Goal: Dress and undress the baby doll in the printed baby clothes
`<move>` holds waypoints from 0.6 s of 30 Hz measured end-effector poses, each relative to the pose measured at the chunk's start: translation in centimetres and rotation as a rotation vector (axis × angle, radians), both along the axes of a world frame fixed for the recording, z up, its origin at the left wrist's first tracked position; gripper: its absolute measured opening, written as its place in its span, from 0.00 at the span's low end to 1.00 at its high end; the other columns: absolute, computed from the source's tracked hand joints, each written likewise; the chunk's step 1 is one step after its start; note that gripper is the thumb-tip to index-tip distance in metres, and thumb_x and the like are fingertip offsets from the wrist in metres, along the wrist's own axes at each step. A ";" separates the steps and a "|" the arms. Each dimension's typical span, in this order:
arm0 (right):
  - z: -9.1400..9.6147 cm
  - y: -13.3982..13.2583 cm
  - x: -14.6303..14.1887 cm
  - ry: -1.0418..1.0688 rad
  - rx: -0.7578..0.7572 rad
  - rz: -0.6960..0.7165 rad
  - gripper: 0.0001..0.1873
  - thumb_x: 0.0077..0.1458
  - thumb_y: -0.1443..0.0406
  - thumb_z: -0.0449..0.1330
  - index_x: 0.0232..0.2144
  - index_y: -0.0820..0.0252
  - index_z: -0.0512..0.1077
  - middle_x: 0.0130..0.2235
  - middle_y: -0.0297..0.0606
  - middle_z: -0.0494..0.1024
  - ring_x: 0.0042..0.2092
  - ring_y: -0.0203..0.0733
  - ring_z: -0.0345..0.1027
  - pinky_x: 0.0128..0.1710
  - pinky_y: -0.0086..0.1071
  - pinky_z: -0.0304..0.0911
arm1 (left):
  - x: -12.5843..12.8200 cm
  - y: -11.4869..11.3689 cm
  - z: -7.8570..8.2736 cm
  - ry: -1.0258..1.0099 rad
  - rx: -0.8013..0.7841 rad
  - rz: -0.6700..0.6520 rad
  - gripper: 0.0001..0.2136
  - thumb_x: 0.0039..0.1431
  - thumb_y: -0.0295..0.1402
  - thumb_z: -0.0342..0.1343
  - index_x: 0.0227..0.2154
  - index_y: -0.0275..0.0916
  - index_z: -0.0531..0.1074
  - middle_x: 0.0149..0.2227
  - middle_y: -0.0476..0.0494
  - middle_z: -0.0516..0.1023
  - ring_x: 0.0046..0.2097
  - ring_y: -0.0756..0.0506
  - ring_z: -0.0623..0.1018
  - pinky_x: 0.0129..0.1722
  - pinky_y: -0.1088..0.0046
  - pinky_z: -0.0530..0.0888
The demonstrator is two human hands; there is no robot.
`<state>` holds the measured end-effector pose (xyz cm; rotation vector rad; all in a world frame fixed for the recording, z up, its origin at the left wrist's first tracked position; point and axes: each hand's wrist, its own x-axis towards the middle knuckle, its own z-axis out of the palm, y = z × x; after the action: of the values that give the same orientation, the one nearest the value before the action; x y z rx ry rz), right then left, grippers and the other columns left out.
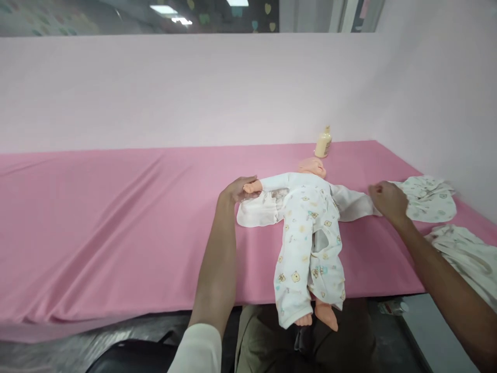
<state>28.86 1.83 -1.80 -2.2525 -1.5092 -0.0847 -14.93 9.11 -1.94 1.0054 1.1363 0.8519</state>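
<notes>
A baby doll (312,167) lies on its back on the pink-covered table, its head away from me and its feet over the near edge. It wears white printed baby clothes (301,238). My left hand (241,189) is curled around the doll's small hand (253,187), which pokes out of one sleeve. My right hand (389,201) is closed at the end of the other sleeve (355,203), which is stretched out sideways. Whether the doll's arm is inside that sleeve is hidden. A white cloth part (256,211) spreads below the doll's arm on the left.
Behind the doll's head stands a pale yellow pump bottle (323,142). Folded white printed clothes (429,199) and a second white cloth pile (468,248) lie at the right. The pink table cover (116,223) stretches left; a white wall (186,88) rises behind.
</notes>
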 end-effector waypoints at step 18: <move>-2.0 -1.7 3.0 0.233 -0.319 0.035 0.13 0.55 0.58 0.52 0.36 0.59 0.72 0.39 0.44 0.77 0.40 0.46 0.66 0.35 0.33 0.55 | 4.4 -0.7 5.5 0.851 0.532 0.456 0.10 0.61 0.35 0.47 0.29 0.37 0.69 0.37 0.40 0.78 0.39 0.45 0.75 0.41 0.68 0.69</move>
<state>31.88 0.12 -3.82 -2.3737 -1.5199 0.4436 -10.56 8.37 3.51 1.6684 1.9690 1.1636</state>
